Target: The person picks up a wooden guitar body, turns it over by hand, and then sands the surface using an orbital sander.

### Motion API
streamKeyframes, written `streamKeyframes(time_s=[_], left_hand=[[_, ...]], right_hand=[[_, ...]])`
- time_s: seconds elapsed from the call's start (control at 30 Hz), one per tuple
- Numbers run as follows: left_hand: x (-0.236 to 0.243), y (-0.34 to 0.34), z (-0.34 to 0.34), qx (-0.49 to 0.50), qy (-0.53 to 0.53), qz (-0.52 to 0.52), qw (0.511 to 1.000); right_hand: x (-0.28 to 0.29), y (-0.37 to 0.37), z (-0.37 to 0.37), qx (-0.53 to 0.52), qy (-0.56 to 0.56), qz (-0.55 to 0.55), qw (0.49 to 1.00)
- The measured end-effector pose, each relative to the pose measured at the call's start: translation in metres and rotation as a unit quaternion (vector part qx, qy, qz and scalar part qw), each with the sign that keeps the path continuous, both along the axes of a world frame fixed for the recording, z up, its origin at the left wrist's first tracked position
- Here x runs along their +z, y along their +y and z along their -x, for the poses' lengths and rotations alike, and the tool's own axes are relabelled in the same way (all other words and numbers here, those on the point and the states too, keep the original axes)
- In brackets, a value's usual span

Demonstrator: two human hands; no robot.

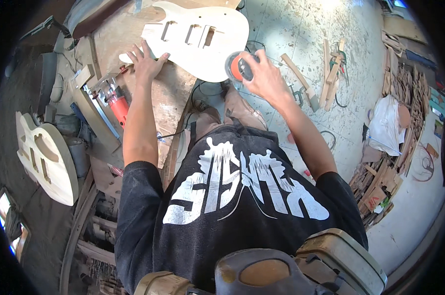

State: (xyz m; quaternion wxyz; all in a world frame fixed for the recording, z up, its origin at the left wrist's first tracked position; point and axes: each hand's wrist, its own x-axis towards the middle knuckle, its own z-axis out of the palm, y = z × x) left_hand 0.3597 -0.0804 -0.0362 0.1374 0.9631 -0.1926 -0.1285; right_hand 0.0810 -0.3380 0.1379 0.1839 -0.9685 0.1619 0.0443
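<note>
A woodworker in a black printed T-shirt [232, 196] leans over a scarred wooden worktop [173, 93], where an unfinished, pale guitar body [203, 37] lies flat with its pickup cavities facing up. The left hand [146, 61] is spread open, fingers splayed and palm pressed on the lower edge of the guitar body, apparently pinning it so it cannot slide. The right hand [267, 76] is clenched around an orange and grey power sander [239, 66], held just off the body's right edge over the floor rather than on the wood; whether it touches the edge cannot be told. A red-handled power tool [118, 105] rests on the worktop beside the left forearm, near clamps and offcuts. A second routed guitar body [45, 157] stands propped at the far left. Wooden strips and scraps [330, 73] lie scattered on the pale tiled floor [301, 29], and a heap of offcuts [404, 98] lines the right wall.
</note>
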Motion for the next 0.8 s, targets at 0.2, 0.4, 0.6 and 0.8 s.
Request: streamKeyframes(time_s=[0.2, 0.4, 0.6, 0.8], left_hand=[[-0.006, 0.004, 0.0, -0.002, 0.012, 0.019, 1.0], [0.002, 0.001, 0.002, 0.008, 0.025, 0.017, 0.999], [0.006, -0.001, 0.005, 0.018, 0.019, 0.011, 1.0], [0.001, 0.001, 0.008, 0.009, -0.01, 0.015, 1.0]], right_hand=[[0.005, 0.016, -0.001, 0.111, 0.019, -0.017, 0.994], [0.001, 0.04, -0.05, 0.173, -0.032, 0.007, 0.984], [0.005, 0.043, -0.109, 0.177, -0.038, 0.047, 0.982], [0.009, 0.046, -0.083, 0.256, -0.021, 0.017, 0.966]])
